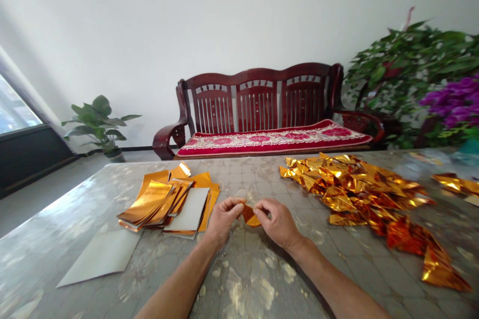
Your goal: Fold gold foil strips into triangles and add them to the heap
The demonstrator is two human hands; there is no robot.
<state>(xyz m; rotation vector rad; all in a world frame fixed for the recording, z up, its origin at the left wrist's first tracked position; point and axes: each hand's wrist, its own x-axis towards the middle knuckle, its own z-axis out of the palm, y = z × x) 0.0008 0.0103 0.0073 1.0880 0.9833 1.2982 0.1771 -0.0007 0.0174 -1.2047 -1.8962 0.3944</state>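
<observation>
Between my two hands, just above the table, is a small folded piece of gold foil paper. My left hand pinches its left end between thumb and fingers. Its right end is pinched by my right hand. Left of my hands lies a loose stack of gold foil sheets, some with the pale back facing up. A pile of folded gold foil pieces spreads across the table on the right, with a few reddish ones toward the near end.
A single pale sheet lies at the left of the patterned table. Clear plastic sits at the far right. Behind the table stands a dark red wooden bench, with potted plants on both sides.
</observation>
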